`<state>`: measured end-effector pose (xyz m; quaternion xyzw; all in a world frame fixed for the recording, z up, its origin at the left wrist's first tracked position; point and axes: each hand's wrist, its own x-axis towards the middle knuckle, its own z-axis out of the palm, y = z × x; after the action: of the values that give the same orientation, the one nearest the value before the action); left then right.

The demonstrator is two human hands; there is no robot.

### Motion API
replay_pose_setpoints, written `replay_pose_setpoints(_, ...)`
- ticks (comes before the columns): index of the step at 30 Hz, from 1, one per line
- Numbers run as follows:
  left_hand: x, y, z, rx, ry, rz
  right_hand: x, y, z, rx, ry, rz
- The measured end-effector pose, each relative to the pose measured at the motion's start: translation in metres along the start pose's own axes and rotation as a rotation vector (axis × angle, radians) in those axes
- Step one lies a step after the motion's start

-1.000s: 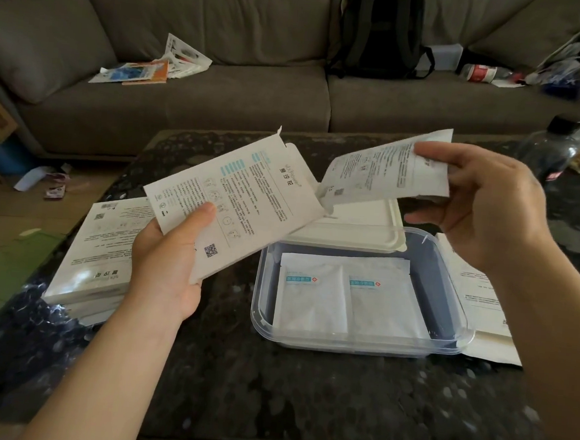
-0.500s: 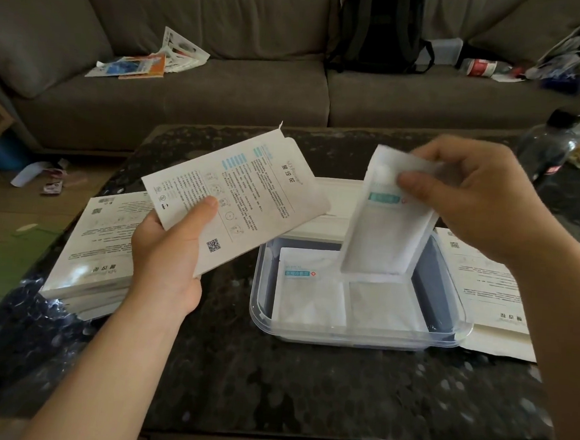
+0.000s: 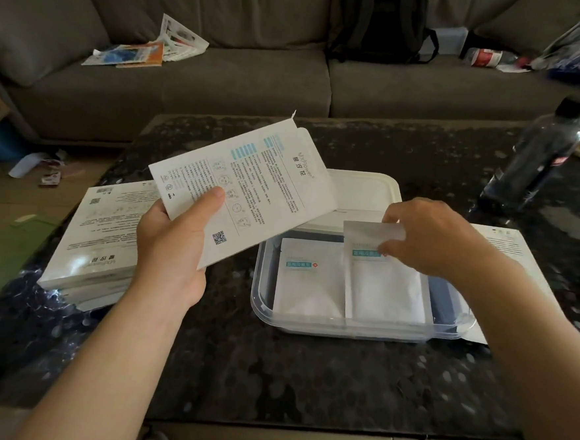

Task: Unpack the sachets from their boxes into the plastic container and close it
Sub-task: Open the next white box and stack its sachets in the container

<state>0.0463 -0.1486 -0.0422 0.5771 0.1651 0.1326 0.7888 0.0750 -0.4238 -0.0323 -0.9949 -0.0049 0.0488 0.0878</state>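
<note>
My left hand (image 3: 173, 242) grips a flat white sachet box (image 3: 249, 186) by its lower corner, held tilted above the table left of the clear plastic container (image 3: 262, 307). My right hand (image 3: 428, 239) pinches the top edge of a white sachet (image 3: 383, 288) that lies in the container's right half. Another white sachet (image 3: 308, 283) lies flat in the left half. The container's white lid (image 3: 362, 197) rests just behind it, partly hidden by the box.
A stack of white boxes (image 3: 98, 237) sits at the table's left. A flattened white box (image 3: 506, 245) lies right of the container. A dark bottle (image 3: 533, 158) stands at the far right. Behind the dark table (image 3: 271, 373) is a grey sofa (image 3: 223, 77) with papers and a backpack.
My right hand drew the sachet away from the box, turned it upright and lowered it into the container's right half. My left hand kept the box nearly still.
</note>
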Motion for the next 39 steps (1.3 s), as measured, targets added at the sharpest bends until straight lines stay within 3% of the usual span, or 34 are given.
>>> replay_pose_setpoints(5,-0.001,0.000,0.001,0.006,-0.015,-0.009,-0.010,-0.016,0.008,-0.279,0.065,0.057)
replay_pose_setpoints(8,-0.001,-0.001,0.002,0.019,-0.026,-0.012,-0.016,-0.025,0.013,-0.271,0.088,0.009)
replay_pose_setpoints(13,-0.001,-0.003,0.002,0.028,-0.038,-0.019,-0.023,-0.031,0.020,-0.075,-0.345,-0.195)
replay_pose_setpoints(17,-0.001,-0.004,0.002,0.029,-0.043,-0.022,-0.026,-0.025,0.020,-0.146,-0.446,-0.162)
replay_pose_setpoints(39,-0.003,-0.005,0.002,0.056,-0.077,-0.050,-0.022,-0.025,0.024,-0.202,-0.508,-0.112)
